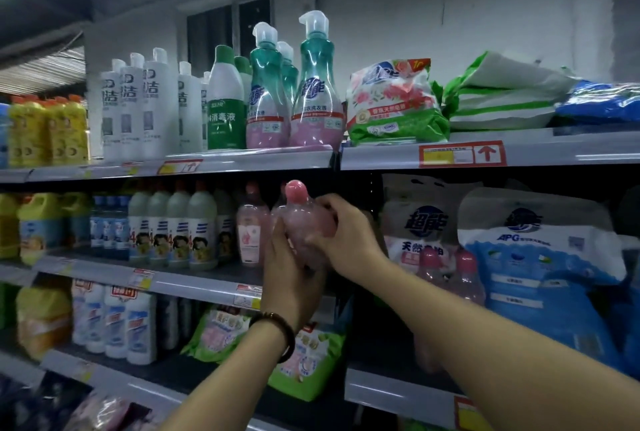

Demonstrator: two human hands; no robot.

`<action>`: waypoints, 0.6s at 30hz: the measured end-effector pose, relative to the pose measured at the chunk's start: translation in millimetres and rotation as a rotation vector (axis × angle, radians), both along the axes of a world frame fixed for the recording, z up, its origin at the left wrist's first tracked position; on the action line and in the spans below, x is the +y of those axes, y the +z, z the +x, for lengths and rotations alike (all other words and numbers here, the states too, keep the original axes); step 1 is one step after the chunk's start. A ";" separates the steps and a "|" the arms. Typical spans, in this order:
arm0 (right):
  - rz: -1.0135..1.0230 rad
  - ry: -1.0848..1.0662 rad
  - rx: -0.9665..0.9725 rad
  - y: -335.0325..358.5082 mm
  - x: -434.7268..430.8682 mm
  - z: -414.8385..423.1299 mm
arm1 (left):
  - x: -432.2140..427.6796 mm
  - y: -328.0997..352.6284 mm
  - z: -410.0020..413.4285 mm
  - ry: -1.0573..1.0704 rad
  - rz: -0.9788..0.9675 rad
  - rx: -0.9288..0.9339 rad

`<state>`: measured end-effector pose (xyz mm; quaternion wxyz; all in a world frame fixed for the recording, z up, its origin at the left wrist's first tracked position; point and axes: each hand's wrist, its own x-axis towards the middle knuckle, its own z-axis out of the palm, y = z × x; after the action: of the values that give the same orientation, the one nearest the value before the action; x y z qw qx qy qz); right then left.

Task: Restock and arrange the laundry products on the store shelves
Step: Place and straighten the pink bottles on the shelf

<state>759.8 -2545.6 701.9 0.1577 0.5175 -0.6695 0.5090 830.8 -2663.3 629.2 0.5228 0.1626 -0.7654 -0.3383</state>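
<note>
A clear pink bottle with a pink cap (298, 195) is held up in front of the middle shelf (194, 283), at its right end. My left hand (291, 274), with a bead bracelet on the wrist, grips the bottle from below. My right hand (341, 233) wraps round its upper right side. Another pink bottle of the same kind (252, 222) stands on the shelf just to the left. Two more pink-capped bottles (446, 274) stand in the bay on the right, partly behind my right forearm.
Tall teal pump bottles (315, 84) and white bottles (152, 104) line the top shelf, with detergent bags (391, 101) to their right. White bleach bottles (180, 226) fill the middle shelf. Large blue and white bags (540, 257) crowd the right bay. Green pouches (304, 361) sit below.
</note>
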 end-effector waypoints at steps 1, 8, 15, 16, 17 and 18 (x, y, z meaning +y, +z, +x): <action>-0.024 0.021 -0.042 -4.3 -9.8 3.1 | -1.2 2.0 -2.5 0.070 -0.001 0.022; 0.177 -0.039 -0.074 -16.6 -53.7 11.5 | -24.4 3.9 -0.4 0.263 0.064 0.012; 0.409 -0.028 0.015 -23.8 -43.4 5.8 | -65.8 27.7 0.3 0.353 0.133 -0.249; 0.438 -0.029 0.033 -29.4 -38.4 5.2 | -71.7 29.1 0.7 0.376 0.138 -0.244; 0.458 -0.033 0.040 -34.3 -33.9 4.3 | -75.9 30.0 2.0 0.397 0.143 -0.245; 0.467 -0.037 0.045 -37.7 -28.9 3.3 | -79.5 29.5 3.0 0.409 0.146 -0.245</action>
<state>763.2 -2574.6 664.1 0.0580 0.5388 -0.7748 0.3255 833.8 -2742.8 658.7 0.4705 0.3914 -0.7477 -0.2576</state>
